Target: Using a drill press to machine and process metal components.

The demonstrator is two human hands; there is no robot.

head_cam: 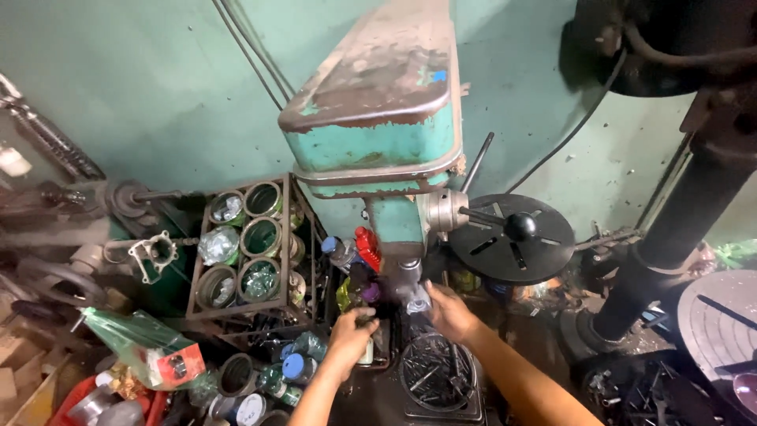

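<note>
1. We see the left hand (352, 331) clenched round a small dark part (364, 319) at the drill press table; what kind of part it is we cannot tell.
2. The right hand (449, 312) has its fingers closed on something just under the chuck (410, 276), about 10 o'clock from the knuckles. Motion blur hides what it grasps.
3. The part sits at 7 o'clock from the chuck, just beside it, and the two hands are near each other.
4. The drill press (378, 118) is teal, worn and rusty. Its head runs from the column toward us, and the spindle's long axis stands upright.
5. A feed lever with a black knob (520, 226) points to 3 o'clock from the spindle.
6. Behind is a green wall (158, 87) with dark cables running down it.
7. At 9 o'clock a rack of cans (248, 244) holds shiny scraps.
8. At 6 o'clock from the right hand a round tub (438, 371) holds dark metal bits.
9. A black round table (505, 244) lies at 3 o'clock.
10. The bench surface is buried under jars, lids and clutter. The forearms are cut off by the lower edge, and the part's axis is hidden in the fist.
</note>
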